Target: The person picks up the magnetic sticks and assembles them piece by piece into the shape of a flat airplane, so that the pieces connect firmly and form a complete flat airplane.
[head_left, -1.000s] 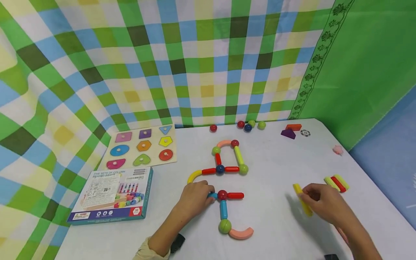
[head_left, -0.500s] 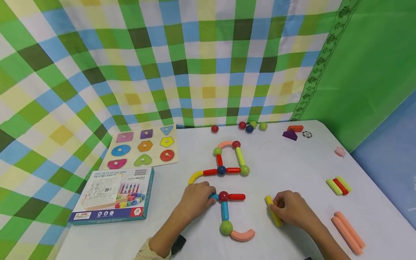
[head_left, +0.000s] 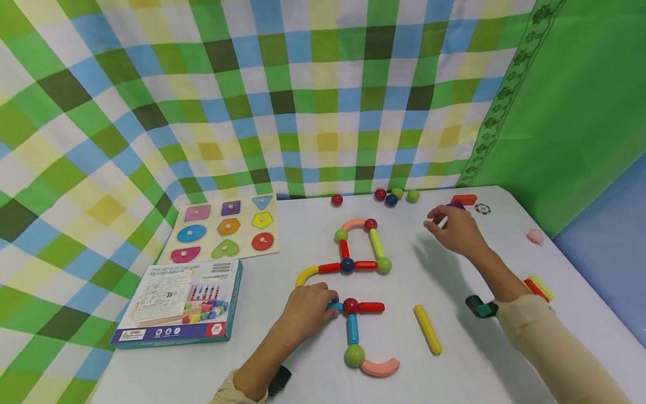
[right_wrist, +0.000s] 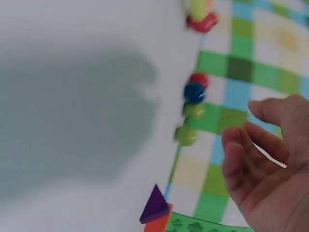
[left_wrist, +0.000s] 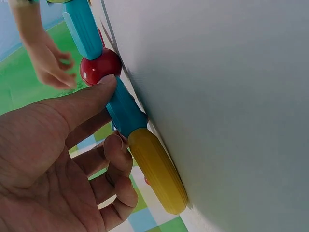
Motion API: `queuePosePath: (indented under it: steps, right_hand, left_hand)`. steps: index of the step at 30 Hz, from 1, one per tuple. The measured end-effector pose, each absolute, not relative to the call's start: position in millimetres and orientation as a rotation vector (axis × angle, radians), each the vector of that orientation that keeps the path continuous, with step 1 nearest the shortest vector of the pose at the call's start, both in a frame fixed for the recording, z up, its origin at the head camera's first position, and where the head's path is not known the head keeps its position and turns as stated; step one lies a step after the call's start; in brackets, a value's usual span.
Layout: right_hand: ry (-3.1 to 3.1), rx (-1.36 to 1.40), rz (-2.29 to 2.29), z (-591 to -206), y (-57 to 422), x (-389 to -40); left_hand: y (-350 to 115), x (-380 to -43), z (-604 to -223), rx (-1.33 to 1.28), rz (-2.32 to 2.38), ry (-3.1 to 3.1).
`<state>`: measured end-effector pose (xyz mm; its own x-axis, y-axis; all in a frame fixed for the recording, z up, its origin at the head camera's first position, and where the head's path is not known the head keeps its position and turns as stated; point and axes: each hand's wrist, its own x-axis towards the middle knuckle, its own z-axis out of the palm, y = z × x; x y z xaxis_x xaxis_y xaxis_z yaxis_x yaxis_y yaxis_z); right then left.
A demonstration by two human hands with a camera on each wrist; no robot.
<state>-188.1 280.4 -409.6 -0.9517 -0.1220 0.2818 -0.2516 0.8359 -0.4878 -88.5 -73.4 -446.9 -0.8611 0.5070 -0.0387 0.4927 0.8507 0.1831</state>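
Note:
My left hand [head_left: 308, 311] pinches a short blue magnetic stick [left_wrist: 126, 111] between thumb and fingers. One end of that stick meets a red ball [head_left: 350, 306], and a yellow curved stick [left_wrist: 158, 169] adjoins its other end. From the red ball run a red stick [head_left: 371, 307] and another blue stick [head_left: 353, 329], which leads to a green ball [head_left: 355, 355] and a pink curved stick [head_left: 381, 367]. My right hand [head_left: 456, 229] hovers above the table with loosely bent fingers, holding nothing. A straight yellow stick [head_left: 428, 330] lies on the table, apart from the joined pieces.
Loose balls [head_left: 391, 200] sit along the back edge. A purple block [right_wrist: 155, 205] and an orange block [head_left: 464, 200] lie at the back right. Farther right are a small pink pig figure [head_left: 535, 236] and spare sticks [head_left: 541, 288]. A shape puzzle [head_left: 229, 227] and a box [head_left: 176, 303] occupy the left.
My right hand carried the yellow stick leftward, laid it down and let go, then moved up toward the back of the table. My left hand stays in place.

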Motion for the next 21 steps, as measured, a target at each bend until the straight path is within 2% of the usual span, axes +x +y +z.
queuePosePath:
  steps: [4, 9, 15, 21]
  right_hand:
    - [-2.776, 0.229, 0.659, -418, 281, -239]
    - [-2.872, 0.183, 0.527, -427, 283, -279]
    - [-3.011, 0.231, 0.447, -446, 287, -305]
    - [-3.081, 0.196, 0.396, -458, 283, -313]
  left_hand:
    - [-74, -89, -448, 0.780, 0.258, 2.918]
    - [-75, -90, -447, 0.758, 0.277, 2.902]
    - [-74, -91, -448, 0.776, 0.292, 2.905]
    - [-75, -93, -448, 0.771, 0.286, 2.907]
